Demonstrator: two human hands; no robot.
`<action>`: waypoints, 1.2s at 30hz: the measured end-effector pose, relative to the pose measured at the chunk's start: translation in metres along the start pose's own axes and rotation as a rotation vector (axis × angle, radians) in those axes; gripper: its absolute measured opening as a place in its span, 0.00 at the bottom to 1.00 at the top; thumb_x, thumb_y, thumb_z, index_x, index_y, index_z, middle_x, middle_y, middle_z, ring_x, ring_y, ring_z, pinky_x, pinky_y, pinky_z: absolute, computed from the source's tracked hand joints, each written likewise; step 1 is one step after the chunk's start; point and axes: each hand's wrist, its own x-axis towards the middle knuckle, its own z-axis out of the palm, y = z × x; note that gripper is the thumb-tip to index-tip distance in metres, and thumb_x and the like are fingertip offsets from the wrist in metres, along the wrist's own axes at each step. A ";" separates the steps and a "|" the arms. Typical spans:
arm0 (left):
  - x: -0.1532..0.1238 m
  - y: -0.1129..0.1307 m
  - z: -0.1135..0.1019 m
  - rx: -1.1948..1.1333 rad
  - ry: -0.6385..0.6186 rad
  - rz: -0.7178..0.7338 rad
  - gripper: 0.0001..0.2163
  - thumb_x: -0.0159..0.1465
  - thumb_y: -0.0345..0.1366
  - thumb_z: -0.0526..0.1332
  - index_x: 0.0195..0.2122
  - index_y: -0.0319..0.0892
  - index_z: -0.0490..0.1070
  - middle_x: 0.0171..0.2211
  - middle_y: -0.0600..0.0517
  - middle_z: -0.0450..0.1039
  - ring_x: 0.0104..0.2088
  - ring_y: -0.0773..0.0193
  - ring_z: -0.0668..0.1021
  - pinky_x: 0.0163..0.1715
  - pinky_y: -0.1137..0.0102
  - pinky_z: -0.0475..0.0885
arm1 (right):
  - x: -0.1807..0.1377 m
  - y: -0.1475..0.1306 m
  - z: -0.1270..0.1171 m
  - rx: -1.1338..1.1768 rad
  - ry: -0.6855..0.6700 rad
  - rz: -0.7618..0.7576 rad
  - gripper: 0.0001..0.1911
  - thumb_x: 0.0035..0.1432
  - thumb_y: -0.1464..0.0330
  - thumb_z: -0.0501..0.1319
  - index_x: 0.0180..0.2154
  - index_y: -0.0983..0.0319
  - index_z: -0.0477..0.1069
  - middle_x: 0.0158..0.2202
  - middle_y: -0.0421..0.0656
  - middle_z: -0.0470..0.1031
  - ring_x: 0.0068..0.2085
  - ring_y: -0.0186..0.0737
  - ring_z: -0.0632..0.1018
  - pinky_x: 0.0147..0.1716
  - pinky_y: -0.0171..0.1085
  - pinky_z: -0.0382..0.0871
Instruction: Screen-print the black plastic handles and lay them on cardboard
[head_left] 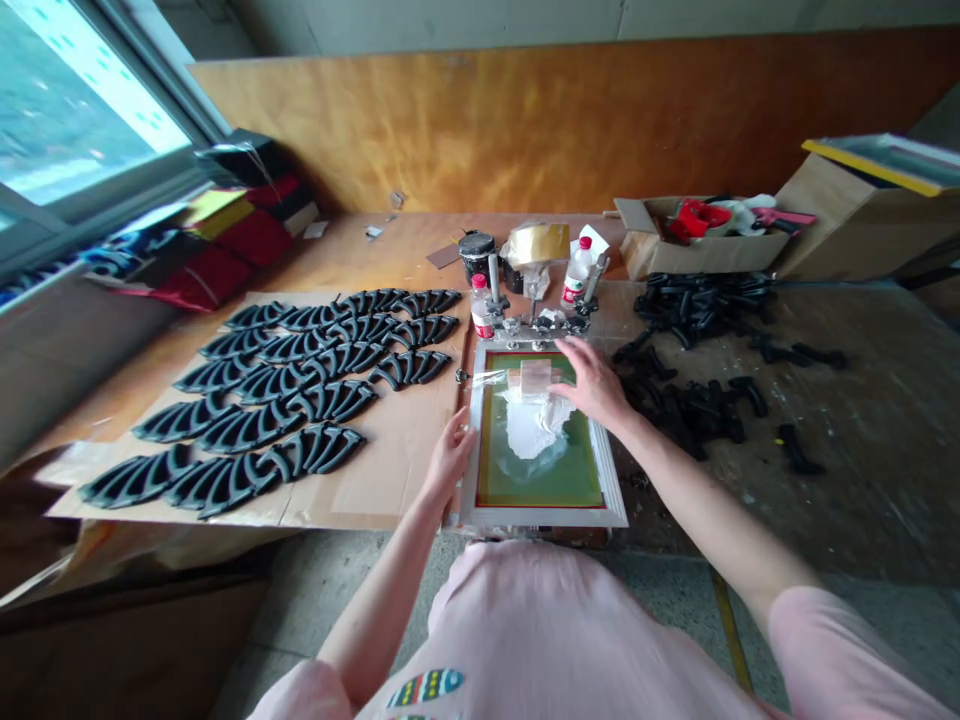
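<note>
A silk-screen frame (pixel 616 490) with a pale metal rim lies in front of me, its green mesh smeared with white ink (pixel 529 430). My left hand (pixel 451 450) is at the rim's left side, fingers curled against the edge. Over the upper right of the mesh is my right hand (pixel 591 385), open with fingers spread. Its thumb side is close to a wooden-handled squeegee (pixel 535 376) standing in the ink; I cannot tell whether they touch. Metal hinge clamps (pixel 538 328) hold the far end of the frame.
Rows of curved black plastic parts (pixel 255 425) cover cardboard (pixel 375 490) on the left. More black parts (pixel 701 310) lie piled on the right. Behind the clamps stand bottles (pixel 577 272) and a black tub (pixel 477 255). An open carton (pixel 712 255) stands at the back right.
</note>
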 end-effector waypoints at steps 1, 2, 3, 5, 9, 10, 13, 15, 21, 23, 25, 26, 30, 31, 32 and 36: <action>0.004 -0.011 0.003 0.020 0.019 0.001 0.37 0.55 0.51 0.65 0.63 0.43 0.61 0.30 0.54 0.75 0.24 0.68 0.74 0.24 0.75 0.67 | 0.005 -0.011 0.009 -0.060 -0.056 -0.067 0.32 0.52 0.66 0.68 0.58 0.60 0.65 0.56 0.51 0.69 0.52 0.49 0.74 0.51 0.46 0.69; 0.008 -0.020 0.005 0.035 0.028 0.005 0.36 0.56 0.51 0.64 0.64 0.43 0.61 0.30 0.53 0.75 0.25 0.68 0.74 0.24 0.75 0.67 | 0.008 -0.020 0.018 -0.120 -0.122 -0.113 0.29 0.52 0.66 0.69 0.55 0.61 0.68 0.54 0.51 0.71 0.52 0.50 0.73 0.51 0.46 0.69; 0.012 -0.028 0.006 0.044 0.031 0.013 0.35 0.57 0.51 0.64 0.63 0.42 0.61 0.31 0.53 0.75 0.25 0.68 0.74 0.25 0.75 0.68 | 0.008 -0.026 0.026 -0.173 -0.191 -0.138 0.24 0.52 0.67 0.69 0.50 0.62 0.70 0.48 0.50 0.74 0.50 0.50 0.74 0.49 0.46 0.69; 0.017 -0.038 0.007 0.055 0.028 0.032 0.32 0.58 0.51 0.62 0.62 0.42 0.64 0.32 0.51 0.76 0.28 0.66 0.75 0.26 0.74 0.69 | 0.000 -0.033 0.038 -0.240 -0.312 -0.157 0.11 0.55 0.68 0.67 0.40 0.63 0.73 0.39 0.48 0.76 0.43 0.48 0.75 0.43 0.42 0.70; 0.019 -0.045 0.005 0.058 0.029 0.053 0.29 0.59 0.51 0.61 0.58 0.42 0.67 0.35 0.50 0.77 0.31 0.64 0.77 0.28 0.73 0.70 | -0.040 -0.036 0.037 -0.279 -0.420 -0.283 0.06 0.62 0.73 0.57 0.35 0.63 0.73 0.34 0.47 0.76 0.39 0.43 0.74 0.36 0.37 0.66; 0.019 -0.046 0.004 0.056 0.030 0.054 0.29 0.59 0.51 0.61 0.58 0.42 0.67 0.35 0.50 0.77 0.31 0.64 0.77 0.29 0.73 0.70 | -0.048 -0.036 0.032 -0.265 -0.444 -0.348 0.08 0.63 0.74 0.55 0.35 0.63 0.73 0.34 0.46 0.76 0.39 0.42 0.74 0.35 0.37 0.65; 0.018 -0.044 0.005 0.057 0.017 0.047 0.29 0.59 0.51 0.61 0.58 0.42 0.67 0.34 0.50 0.77 0.32 0.63 0.77 0.29 0.73 0.70 | -0.059 -0.034 0.016 -0.177 -0.545 -0.507 0.09 0.62 0.76 0.55 0.35 0.62 0.74 0.34 0.44 0.76 0.38 0.39 0.75 0.34 0.35 0.63; 0.017 -0.042 0.005 0.057 0.013 0.046 0.28 0.59 0.51 0.61 0.58 0.42 0.68 0.34 0.50 0.76 0.32 0.64 0.77 0.30 0.73 0.70 | -0.053 -0.033 0.010 -0.120 -0.598 -0.521 0.07 0.59 0.75 0.59 0.34 0.61 0.75 0.33 0.42 0.77 0.36 0.38 0.75 0.33 0.35 0.63; 0.014 -0.033 0.006 0.000 0.022 0.007 0.29 0.57 0.50 0.63 0.56 0.39 0.68 0.32 0.50 0.76 0.29 0.64 0.77 0.27 0.73 0.70 | -0.056 -0.036 0.023 -0.127 -0.413 -0.400 0.10 0.61 0.76 0.57 0.40 0.63 0.76 0.39 0.46 0.77 0.40 0.40 0.75 0.35 0.35 0.64; 0.014 -0.031 0.007 -0.009 0.022 -0.008 0.29 0.57 0.49 0.63 0.56 0.39 0.68 0.32 0.50 0.76 0.28 0.65 0.76 0.26 0.73 0.70 | -0.067 -0.037 0.026 -0.100 -0.428 -0.422 0.11 0.62 0.75 0.56 0.42 0.62 0.75 0.39 0.45 0.77 0.39 0.39 0.76 0.36 0.35 0.65; 0.014 -0.030 0.007 -0.014 0.023 -0.014 0.29 0.56 0.49 0.63 0.56 0.39 0.68 0.31 0.50 0.76 0.28 0.65 0.76 0.26 0.74 0.70 | -0.068 -0.038 0.023 -0.071 -0.467 -0.402 0.08 0.61 0.72 0.59 0.41 0.60 0.76 0.37 0.43 0.77 0.37 0.38 0.76 0.34 0.34 0.65; 0.014 -0.029 0.007 -0.018 0.024 -0.015 0.29 0.56 0.49 0.64 0.56 0.38 0.67 0.31 0.50 0.76 0.28 0.65 0.76 0.26 0.74 0.70 | -0.062 -0.039 0.022 -0.062 -0.469 -0.368 0.07 0.61 0.69 0.61 0.41 0.59 0.76 0.37 0.42 0.78 0.37 0.38 0.77 0.34 0.34 0.66; 0.010 -0.016 0.000 -0.021 -0.021 -0.022 0.33 0.55 0.49 0.65 0.60 0.41 0.64 0.31 0.52 0.76 0.26 0.67 0.76 0.23 0.75 0.67 | -0.009 -0.042 0.014 -0.055 -0.345 -0.158 0.23 0.57 0.63 0.66 0.55 0.52 0.70 0.43 0.40 0.78 0.40 0.40 0.77 0.36 0.35 0.67; 0.008 -0.010 -0.003 -0.017 -0.035 -0.021 0.34 0.55 0.49 0.65 0.61 0.43 0.63 0.30 0.53 0.75 0.25 0.67 0.75 0.22 0.76 0.66 | 0.006 -0.040 0.010 -0.062 -0.305 -0.107 0.27 0.57 0.62 0.66 0.58 0.50 0.67 0.44 0.40 0.77 0.40 0.40 0.77 0.37 0.35 0.68; 0.006 -0.001 -0.007 -0.016 -0.050 -0.014 0.35 0.55 0.50 0.66 0.62 0.44 0.62 0.29 0.53 0.75 0.23 0.67 0.75 0.21 0.76 0.66 | 0.019 -0.035 0.005 -0.067 -0.264 -0.062 0.29 0.58 0.60 0.65 0.61 0.49 0.64 0.44 0.41 0.77 0.39 0.40 0.77 0.36 0.36 0.68; -0.003 0.045 -0.015 -0.044 -0.039 0.105 0.28 0.58 0.56 0.61 0.51 0.40 0.73 0.28 0.52 0.75 0.25 0.66 0.75 0.23 0.74 0.67 | 0.036 0.009 -0.026 -0.037 0.015 0.147 0.26 0.65 0.55 0.54 0.60 0.56 0.65 0.41 0.45 0.78 0.36 0.42 0.76 0.37 0.39 0.68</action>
